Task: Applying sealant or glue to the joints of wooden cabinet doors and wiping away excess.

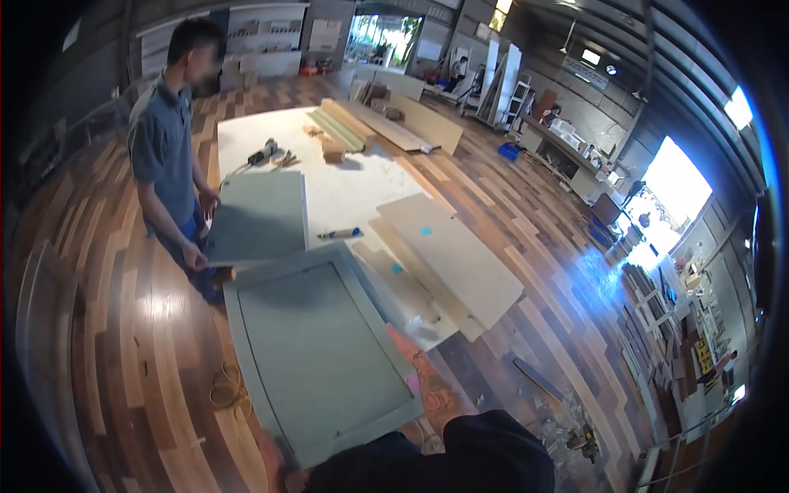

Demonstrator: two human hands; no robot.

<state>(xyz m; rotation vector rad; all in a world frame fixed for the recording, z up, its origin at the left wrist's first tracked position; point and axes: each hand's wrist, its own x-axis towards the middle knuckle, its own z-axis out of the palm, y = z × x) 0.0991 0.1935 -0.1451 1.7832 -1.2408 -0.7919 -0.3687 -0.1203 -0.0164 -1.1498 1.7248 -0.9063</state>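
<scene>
Near lower edge, left hand [272, 460] dim, partly hidden by framed panel [316, 353]

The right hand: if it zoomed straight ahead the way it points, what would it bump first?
Most likely the framed grey-green panel: the right hand is at its edge, pointing forward and left. Depth is unclear, so it might slip underneath instead.

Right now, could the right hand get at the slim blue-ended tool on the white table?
Probably not: the right hand holds the right edge of the grey-green framed panel, and the slim blue-ended tool lies past that panel's far edge, seemingly beyond easy reach.
</scene>
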